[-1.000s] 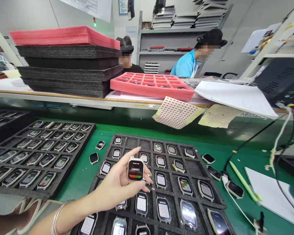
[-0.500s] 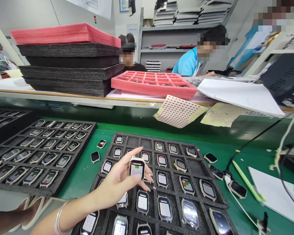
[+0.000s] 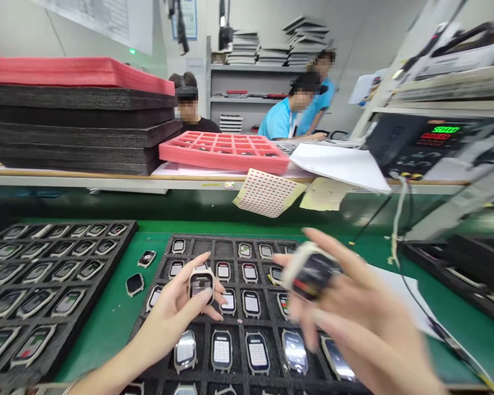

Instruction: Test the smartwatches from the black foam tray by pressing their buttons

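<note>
Between the thumb and fingers of my left hand (image 3: 181, 293) is a smartwatch without a strap (image 3: 201, 285), its lit screen turned up towards me. My right hand (image 3: 354, 312), smeared by motion, grips a second smartwatch (image 3: 313, 271) by its pale case; its screen is dark with a touch of red and yellow. Both hands are held above a black foam tray (image 3: 239, 318) whose compartments hold several more strapless watches, many with a white list on their lit screens. My right hand hides part of the tray's right side.
A second foam tray of watches (image 3: 102, 285) lies on the left. Two loose watches, one a dark-screened watch (image 3: 135, 285), rest between the trays. Stacked foam trays (image 3: 74, 126) and a pink tray (image 3: 226, 153) stand on the shelf. A cable (image 3: 428, 312) crosses white paper at right. People sit beyond.
My right hand has come into view from the right, holding a watch. The left hand still holds its watch, whose screen now looks darker. The view has turned to the right.
</note>
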A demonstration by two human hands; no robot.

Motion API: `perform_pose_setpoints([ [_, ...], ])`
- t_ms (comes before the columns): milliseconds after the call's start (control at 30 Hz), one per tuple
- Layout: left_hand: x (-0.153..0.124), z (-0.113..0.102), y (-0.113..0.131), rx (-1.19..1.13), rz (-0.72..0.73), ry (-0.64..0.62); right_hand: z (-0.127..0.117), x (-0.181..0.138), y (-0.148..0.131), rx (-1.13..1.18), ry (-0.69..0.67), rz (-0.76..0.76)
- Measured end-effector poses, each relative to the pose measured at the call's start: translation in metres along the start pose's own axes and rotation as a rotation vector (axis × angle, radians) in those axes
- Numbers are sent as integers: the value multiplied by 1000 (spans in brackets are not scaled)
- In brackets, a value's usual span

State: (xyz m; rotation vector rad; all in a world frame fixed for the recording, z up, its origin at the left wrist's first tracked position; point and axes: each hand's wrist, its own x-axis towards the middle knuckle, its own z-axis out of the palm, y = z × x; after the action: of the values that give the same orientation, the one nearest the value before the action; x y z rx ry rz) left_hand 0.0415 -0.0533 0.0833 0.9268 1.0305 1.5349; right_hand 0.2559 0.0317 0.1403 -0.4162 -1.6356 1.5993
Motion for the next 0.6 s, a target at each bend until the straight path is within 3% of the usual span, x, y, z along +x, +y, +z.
perform_pose_setpoints([
  [167, 3, -4, -5, -2, -22, 38, 1, 26, 26, 76, -53, 42],
  [433, 14, -12, -21, -11, -33, 107, 9, 25, 39, -18, 6, 102],
  [500, 15, -12, -23, 1, -45, 122, 13, 22, 33, 27, -48, 111],
  [600, 15, -12, -23, 8, -63, 88, 17, 5, 22, 120, -249, 106],
])
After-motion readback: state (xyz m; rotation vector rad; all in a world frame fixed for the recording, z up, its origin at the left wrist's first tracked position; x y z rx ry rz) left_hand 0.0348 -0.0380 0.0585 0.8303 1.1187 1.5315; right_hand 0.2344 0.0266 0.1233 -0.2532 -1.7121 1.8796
